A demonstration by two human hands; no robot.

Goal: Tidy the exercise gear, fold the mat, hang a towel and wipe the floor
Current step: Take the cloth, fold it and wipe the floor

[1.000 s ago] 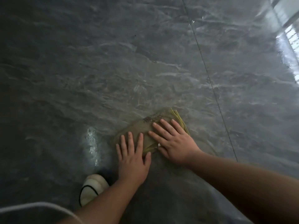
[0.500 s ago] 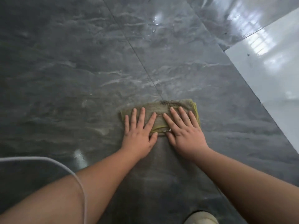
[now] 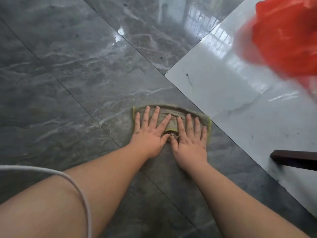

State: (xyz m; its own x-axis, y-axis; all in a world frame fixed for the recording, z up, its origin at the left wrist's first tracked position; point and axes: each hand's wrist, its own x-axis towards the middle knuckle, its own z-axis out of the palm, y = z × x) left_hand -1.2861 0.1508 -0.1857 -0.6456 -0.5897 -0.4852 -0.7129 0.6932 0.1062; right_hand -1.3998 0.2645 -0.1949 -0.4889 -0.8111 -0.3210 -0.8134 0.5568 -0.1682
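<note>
Both the left hand (image 3: 151,134) and the right hand (image 3: 190,143) press with spread, straight fingers on the cloth (image 3: 171,115) lying on dark floor (image 3: 77,74), near a blurred red thing (image 3: 283,40), perhaps a bag.

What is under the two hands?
A dirty greenish cloth lies under the left hand and right hand, flat on the dark floor tile. The tile beneath it is hidden.

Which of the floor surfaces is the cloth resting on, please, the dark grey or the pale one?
The dark grey marbled tile: the cloth lies wholly on it under both flat hands, its right corner just short of the pale glossy tile.
</note>
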